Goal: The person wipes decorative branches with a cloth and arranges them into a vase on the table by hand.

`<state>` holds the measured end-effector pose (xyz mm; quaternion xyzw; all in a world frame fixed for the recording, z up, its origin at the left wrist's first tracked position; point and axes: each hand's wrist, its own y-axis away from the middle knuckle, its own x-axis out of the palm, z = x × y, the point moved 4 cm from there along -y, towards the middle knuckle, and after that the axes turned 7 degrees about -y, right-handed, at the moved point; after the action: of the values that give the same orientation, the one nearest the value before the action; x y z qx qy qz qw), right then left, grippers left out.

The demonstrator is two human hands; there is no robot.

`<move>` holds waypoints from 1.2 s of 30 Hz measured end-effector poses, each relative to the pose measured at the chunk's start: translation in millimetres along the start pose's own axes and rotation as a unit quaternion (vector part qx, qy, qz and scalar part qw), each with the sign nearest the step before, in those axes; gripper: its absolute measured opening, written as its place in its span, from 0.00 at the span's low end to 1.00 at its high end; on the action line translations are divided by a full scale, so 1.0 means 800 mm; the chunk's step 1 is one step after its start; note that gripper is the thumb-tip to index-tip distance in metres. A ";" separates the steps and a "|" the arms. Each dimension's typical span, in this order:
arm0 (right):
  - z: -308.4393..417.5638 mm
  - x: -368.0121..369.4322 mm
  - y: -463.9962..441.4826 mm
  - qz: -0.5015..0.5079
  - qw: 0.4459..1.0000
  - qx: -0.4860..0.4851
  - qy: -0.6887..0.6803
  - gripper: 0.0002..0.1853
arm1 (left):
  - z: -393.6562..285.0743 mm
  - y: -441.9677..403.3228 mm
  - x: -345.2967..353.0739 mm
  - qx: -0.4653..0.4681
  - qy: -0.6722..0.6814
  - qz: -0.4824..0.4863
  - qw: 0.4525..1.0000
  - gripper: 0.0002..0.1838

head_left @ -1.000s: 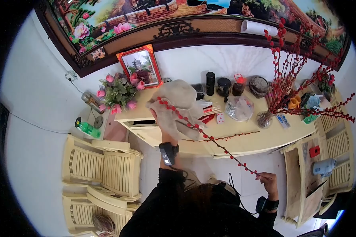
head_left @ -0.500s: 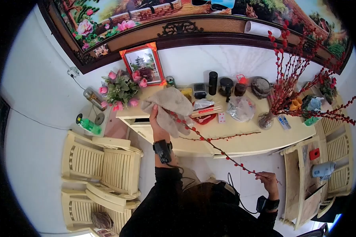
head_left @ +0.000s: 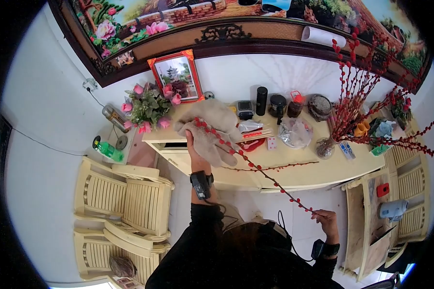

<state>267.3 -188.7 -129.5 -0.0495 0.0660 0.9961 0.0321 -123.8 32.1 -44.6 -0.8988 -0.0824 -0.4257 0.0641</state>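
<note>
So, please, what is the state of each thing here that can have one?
Grey cloth: bunched, held
Held branch: slanting
Left grip: closed on grey cloth
Right grip: pinching held branch
Loose branch: lying flat
Vase: upright, filled
Black flask: upright
Framed picture: propped up
Plastic bag: crumpled

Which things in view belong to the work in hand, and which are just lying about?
In use:
red-berried branch, in the right hand
grey cloth, in the left hand
probably the second branch

Lying about:
black flask
green bottle
framed picture
</note>
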 end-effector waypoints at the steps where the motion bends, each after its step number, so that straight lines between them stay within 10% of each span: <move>1: 0.000 0.000 0.000 -0.001 1.000 0.004 -0.002 0.06 | 0.000 -0.001 0.000 0.002 0.001 -0.004 1.000 0.26; 16: 0.001 0.002 -0.019 -0.060 0.997 0.011 -0.040 0.06 | 0.010 -0.018 -0.051 0.076 -0.018 0.102 0.992 0.23; 18: -0.004 -0.001 -0.040 -0.091 0.996 -0.006 0.002 0.05 | 0.006 -0.012 -0.044 0.012 0.201 0.226 0.953 0.23; 20: -0.019 -0.003 -0.067 -0.113 0.991 -0.066 0.017 0.05 | 0.005 -0.010 -0.068 -0.003 0.182 0.175 0.968 0.23; 22: -0.016 0.001 -0.095 -0.104 0.976 -0.113 0.153 0.05 | -0.007 0.007 -0.133 0.028 -0.095 -0.036 0.994 0.22; 24: -0.048 0.006 -0.134 -0.088 0.968 -0.147 0.183 0.05 | -0.041 0.033 -0.148 0.114 -0.386 -0.021 0.915 0.19; 26: -0.056 0.032 -0.172 -0.052 0.956 -0.160 0.239 0.05 | -0.060 0.073 -0.147 0.103 -0.245 -0.217 0.939 0.14; 32: -0.190 0.130 -0.292 0.099 0.831 -0.256 0.483 0.08 | -0.108 0.141 -0.333 0.068 -0.262 -0.277 0.922 0.14; 36: -0.224 0.188 -0.338 0.140 0.851 -0.269 0.429 0.08 | -0.140 0.166 -0.378 0.048 -0.262 -0.307 0.914 0.16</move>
<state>153.5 63.4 -356.0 -0.4693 -0.1915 0.8483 -0.1534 -369.5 -146.9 -214.7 -0.9045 -0.3883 -0.1692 -0.0503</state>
